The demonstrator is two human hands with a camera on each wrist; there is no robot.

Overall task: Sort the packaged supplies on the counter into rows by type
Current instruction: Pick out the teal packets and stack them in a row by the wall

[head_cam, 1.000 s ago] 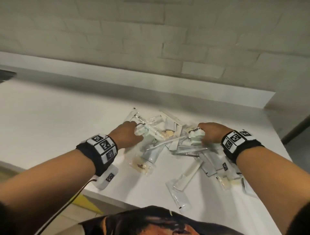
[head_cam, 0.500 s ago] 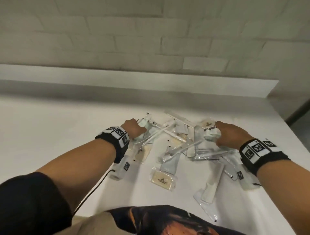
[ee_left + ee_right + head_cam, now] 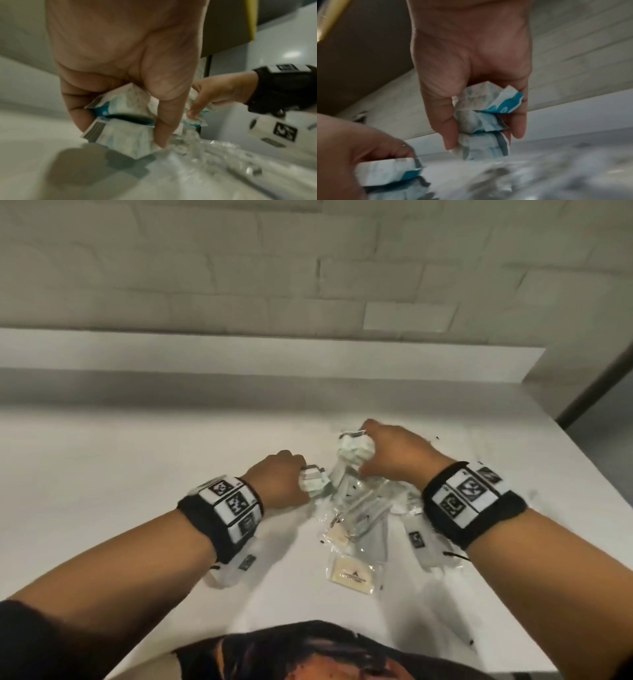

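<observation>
A heap of clear plastic packets (image 3: 366, 508) lies on the white counter (image 3: 137, 474). My left hand (image 3: 284, 481) grips a small stack of white-and-teal paper sachets (image 3: 313, 481) at the heap's left edge; the same stack (image 3: 123, 121) shows between its fingers and thumb in the left wrist view. My right hand (image 3: 394, 460) holds another bunch of teal-and-white sachets (image 3: 354, 448) over the far side of the heap, seen crumpled (image 3: 484, 121) in the right wrist view. A packet with a cream pad (image 3: 352, 575) lies nearest me.
A grey brick wall (image 3: 308, 268) and a low white upstand (image 3: 274, 354) close off the back of the counter. The counter's right edge (image 3: 589, 474) drops to a darker floor. Bare counter stretches to the left of the heap.
Both hands have drawn closer together over the heap. Each now holds a bunch of teal-and-white sachets, and the scattered clear packets look gathered into a tighter pile.
</observation>
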